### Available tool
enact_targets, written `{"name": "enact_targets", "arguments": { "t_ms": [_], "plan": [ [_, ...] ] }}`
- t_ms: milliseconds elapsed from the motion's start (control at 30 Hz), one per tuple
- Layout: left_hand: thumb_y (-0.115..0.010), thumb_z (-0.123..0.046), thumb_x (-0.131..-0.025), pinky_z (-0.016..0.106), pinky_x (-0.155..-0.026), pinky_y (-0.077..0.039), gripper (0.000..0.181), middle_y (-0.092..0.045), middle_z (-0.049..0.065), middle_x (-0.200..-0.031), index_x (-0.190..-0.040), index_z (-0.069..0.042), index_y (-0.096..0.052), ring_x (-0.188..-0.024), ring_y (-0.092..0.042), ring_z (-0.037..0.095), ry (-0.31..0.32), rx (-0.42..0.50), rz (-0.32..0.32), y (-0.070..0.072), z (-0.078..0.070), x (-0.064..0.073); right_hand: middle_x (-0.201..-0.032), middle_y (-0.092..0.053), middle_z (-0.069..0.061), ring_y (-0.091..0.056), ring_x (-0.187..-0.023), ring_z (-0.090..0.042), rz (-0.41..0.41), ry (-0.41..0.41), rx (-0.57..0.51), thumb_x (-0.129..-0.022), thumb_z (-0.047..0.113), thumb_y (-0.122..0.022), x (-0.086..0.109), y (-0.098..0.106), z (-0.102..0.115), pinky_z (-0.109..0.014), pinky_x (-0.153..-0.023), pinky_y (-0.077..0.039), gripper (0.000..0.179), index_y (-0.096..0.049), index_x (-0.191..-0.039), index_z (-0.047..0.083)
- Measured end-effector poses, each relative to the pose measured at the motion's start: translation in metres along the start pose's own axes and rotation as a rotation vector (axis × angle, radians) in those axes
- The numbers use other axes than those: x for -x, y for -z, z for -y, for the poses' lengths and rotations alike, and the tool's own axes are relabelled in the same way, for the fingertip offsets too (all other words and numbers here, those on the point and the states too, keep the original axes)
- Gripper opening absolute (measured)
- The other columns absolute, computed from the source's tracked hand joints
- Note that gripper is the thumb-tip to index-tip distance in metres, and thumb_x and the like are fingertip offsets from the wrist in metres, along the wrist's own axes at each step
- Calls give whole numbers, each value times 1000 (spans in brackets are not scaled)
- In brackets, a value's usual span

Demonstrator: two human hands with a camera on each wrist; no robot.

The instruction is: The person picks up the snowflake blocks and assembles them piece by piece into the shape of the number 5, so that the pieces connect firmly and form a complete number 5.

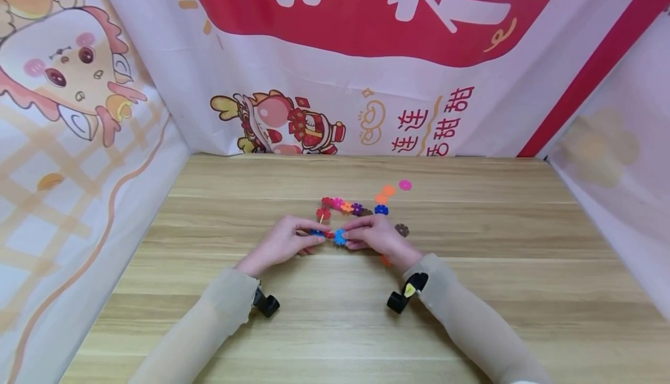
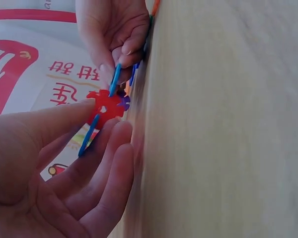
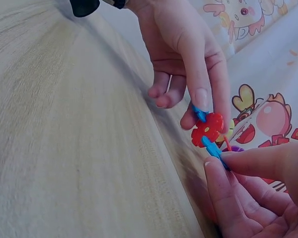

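My left hand (image 1: pixel 285 238) pinches a blue snowflake disc (image 2: pixel 88 136) between thumb and fingers; a red snowflake disc (image 2: pixel 107 113) is slotted onto it, close to the fingertips. From the other side, my right hand (image 1: pixel 374 234) pinches a light blue snowflake disc (image 1: pixel 339 237) by its edge. In the right wrist view this light blue disc meets the red disc's notched rim, standing at an angle to it. Behind the hands, a bent row of linked discs includes red (image 1: pixel 323 213), orange (image 1: pixel 347 208) and purple (image 1: pixel 357 209) ones. The right hand partly hides its end.
Loose-looking discs lie right of the row: dark blue (image 1: pixel 381 210), orange (image 1: pixel 388 190), pink (image 1: pixel 405 185) and brown (image 1: pixel 402 230). Another orange disc (image 1: pixel 386 260) shows beside the right wrist. Printed cloth (image 1: pixel 314 70) walls the wooden table (image 1: pixel 335 326) at back and sides.
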State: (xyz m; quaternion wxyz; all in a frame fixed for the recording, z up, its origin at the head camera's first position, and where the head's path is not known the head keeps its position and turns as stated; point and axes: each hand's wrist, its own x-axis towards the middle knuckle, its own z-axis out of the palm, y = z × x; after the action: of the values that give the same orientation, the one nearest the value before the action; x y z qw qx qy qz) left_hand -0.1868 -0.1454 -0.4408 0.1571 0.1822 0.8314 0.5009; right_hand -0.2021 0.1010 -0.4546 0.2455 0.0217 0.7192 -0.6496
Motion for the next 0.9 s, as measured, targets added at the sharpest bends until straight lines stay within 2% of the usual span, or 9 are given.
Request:
{"name": "enact_targets", "arguments": {
  "t_ms": [233, 467, 700, 900],
  "plan": [
    [-75, -20, -96, 33, -63, -51, 14, -70, -4, -95, -108, -19, -81, -72, -61, 20, 17, -85, -83, -7, 2, -5, -105, -73, -17, -74, -85, -23, 12, 24, -18, -96, 2, -70, 1, -4, 0, -34, -80, -60, 22, -72, -117, -4],
    [-76, -19, -95, 34, -66, -51, 9, -70, -4, -97, -101, -22, -82, -78, -61, 20, 66, -57, -124, -11, 0, -6, -102, -74, -19, -74, -80, -19, -5, 36, -79, -94, -2, -72, 2, -6, -2, -33, -79, -60, 22, -71, -115, -7],
    [-75, -21, -95, 34, -65, -49, 8, -69, -2, -98, -101, -23, -81, -78, -60, 21, 107, -34, -139, -12, -2, -6, -103, -73, -18, -74, -82, -21, -18, 64, -79, -94, -2, -71, 4, -7, -1, -35, -79, -60, 22, -71, -115, -7],
    [-76, -24, -95, 33, -65, -47, 9, -69, -2, -99, -101, -23, -82, -79, -58, 21, 123, -29, -145, -12, -2, -6, -104, -73, -18, -74, -84, -23, -31, 52, -88, -94, 0, -72, 4, -10, -1, -35, -81, -59, 20, -72, -114, -5]
  ]
}}
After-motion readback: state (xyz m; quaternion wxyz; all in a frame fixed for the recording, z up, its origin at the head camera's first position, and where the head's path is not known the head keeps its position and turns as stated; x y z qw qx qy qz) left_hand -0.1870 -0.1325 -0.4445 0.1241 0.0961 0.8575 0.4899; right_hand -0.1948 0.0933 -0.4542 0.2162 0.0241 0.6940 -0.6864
